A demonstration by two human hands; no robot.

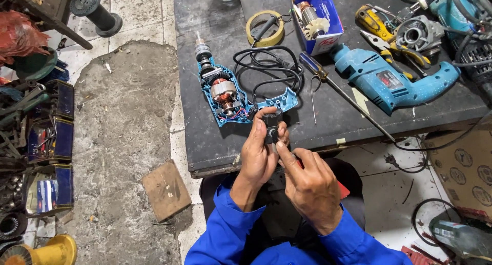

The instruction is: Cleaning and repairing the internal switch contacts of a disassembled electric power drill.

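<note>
My left hand (259, 155) holds a small black switch block (272, 126) by its sides, just in front of the dark workbench (205, 137). My right hand (307, 180) reaches up beside it, the forefinger touching the block's lower edge, with something red partly hidden under the palm. Right behind the block lies an opened blue drill half-shell (225, 93) with its copper armature exposed, its handle end close to the block. A black power cord (271, 68) coils next to it. Both sleeves are blue.
On the bench lie a long screwdriver (338, 88), a whole blue drill (394, 80), a tape roll (265, 28), a blue box (320, 14) holding a motor part, and yellow pliers (382, 32). Boxes of parts line the floor at left; a wooden block (165, 189) lies nearby.
</note>
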